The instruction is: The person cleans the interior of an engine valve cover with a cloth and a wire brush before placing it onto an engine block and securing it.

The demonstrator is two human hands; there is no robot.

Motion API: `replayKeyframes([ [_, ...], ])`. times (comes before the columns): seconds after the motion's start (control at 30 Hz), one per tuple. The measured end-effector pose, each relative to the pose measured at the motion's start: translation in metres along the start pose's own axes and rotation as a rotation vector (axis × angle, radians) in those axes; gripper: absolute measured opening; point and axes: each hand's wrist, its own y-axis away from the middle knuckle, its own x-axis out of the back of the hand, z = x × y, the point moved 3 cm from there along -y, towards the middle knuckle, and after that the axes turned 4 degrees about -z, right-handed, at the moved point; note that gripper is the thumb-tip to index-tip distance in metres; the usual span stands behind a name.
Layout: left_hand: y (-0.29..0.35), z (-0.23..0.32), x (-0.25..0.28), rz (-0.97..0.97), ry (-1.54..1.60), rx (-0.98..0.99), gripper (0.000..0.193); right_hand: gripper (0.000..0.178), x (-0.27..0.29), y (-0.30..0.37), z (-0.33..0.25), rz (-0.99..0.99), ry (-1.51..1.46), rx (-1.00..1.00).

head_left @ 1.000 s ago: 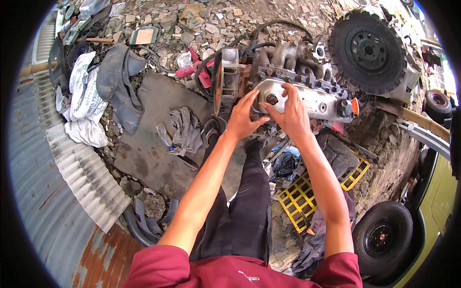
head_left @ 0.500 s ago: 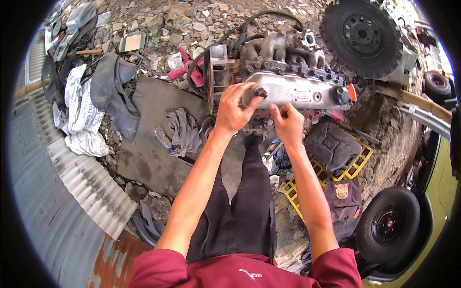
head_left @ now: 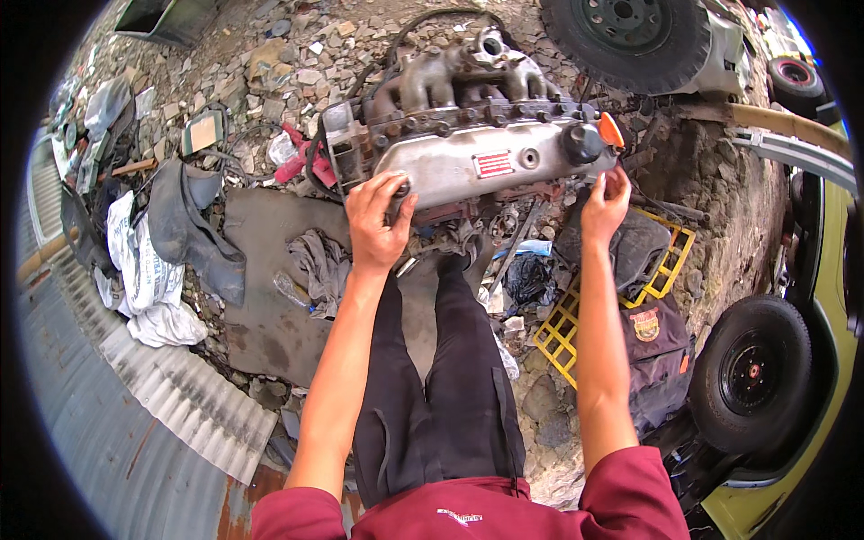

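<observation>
A silver valve cover point(head_left: 459, 171) lies lengthwise along the near side of an engine point(head_left: 468, 85). It carries a black filler cap point(head_left: 581, 143) near its right end and a red-striped label. At the cover's left end my left hand point(head_left: 380, 220) is closed, fingers over the corner and thumb along the near side, beside a small dark nut point(head_left: 402, 189) they partly hide. My right hand point(head_left: 606, 205) pinches the right end, just below an orange funnel-like piece point(head_left: 612, 130). Its fingertips are partly hidden against the cover's edge.
Rubble surrounds the engine. A large tyre point(head_left: 625, 36) lies beyond it at right. A yellow plastic crate point(head_left: 562, 337), a black jerrycan-like container point(head_left: 634, 252) and a dark bag point(head_left: 657, 351) lie near my right arm. A grey rag point(head_left: 319, 270) is at left on a flat mat point(head_left: 270, 229).
My right hand has moved from the cover's near middle edge out to its right end. My left hand stays at the left end, now lower around the corner. The whole view has shifted.
</observation>
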Motion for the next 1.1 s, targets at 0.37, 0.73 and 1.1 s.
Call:
replayKeyframes([
  [0.37,-0.003,-0.012,-0.056,0.316,0.074,0.286,0.032,0.056,-0.002,-0.092,0.081,-0.418,-0.336,-0.102],
  [0.73,-0.002,-0.010,-0.068,0.326,0.040,0.266,0.019,0.038,0.022,-0.117,0.089,-0.568,-0.305,0.126],
  [1.1,0.002,-0.015,-0.067,0.327,0.025,0.275,0.019,0.026,0.028,-0.137,0.060,-0.547,-0.023,0.440],
])
